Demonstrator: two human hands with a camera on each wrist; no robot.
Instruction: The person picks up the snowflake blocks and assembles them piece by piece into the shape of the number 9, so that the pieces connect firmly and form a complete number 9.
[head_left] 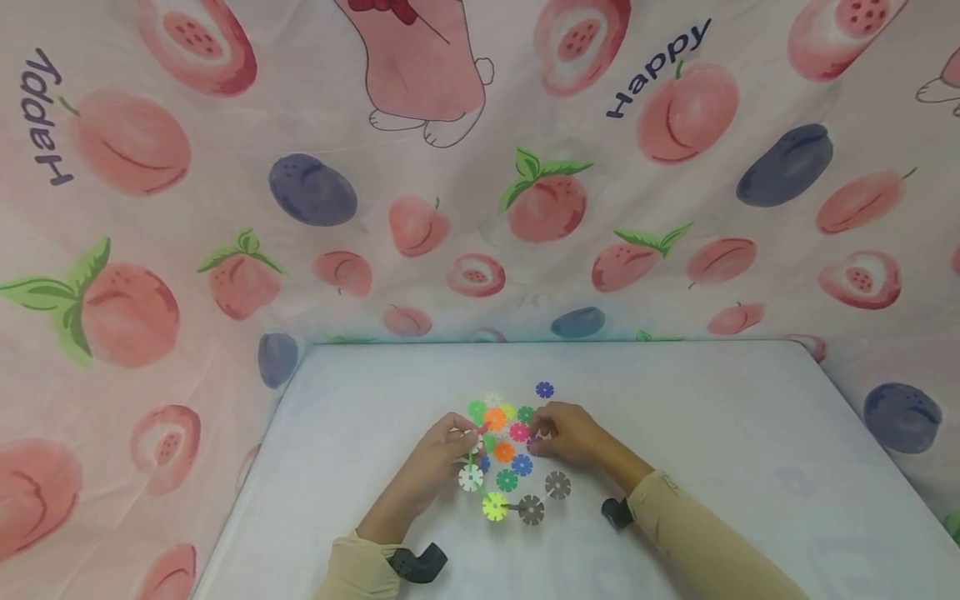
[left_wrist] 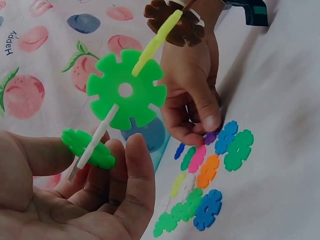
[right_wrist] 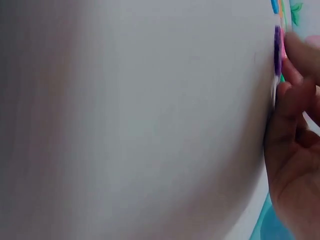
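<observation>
We see the left hand (head_left: pixel 435 458) pinching a chain of discs (head_left: pixel 495 506) above the table (head_left: pixel 315 467), the right hand (head_left: pixel 572 433) at a purple disc (right_wrist: pixel 277 50), whether gripped we cannot tell, loose discs (head_left: pixel 505 452) beside it, and fruit-print cloth (head_left: pixel 450 175) beyond.

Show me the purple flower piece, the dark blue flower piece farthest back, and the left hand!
Purple flower piece (left_wrist: pixel 211 138): left wrist view, on its uncovered part.
Dark blue flower piece (head_left: pixel 543 391): head view, on its face.
Left hand (head_left: pixel 438 452): head view, on its back.
</observation>
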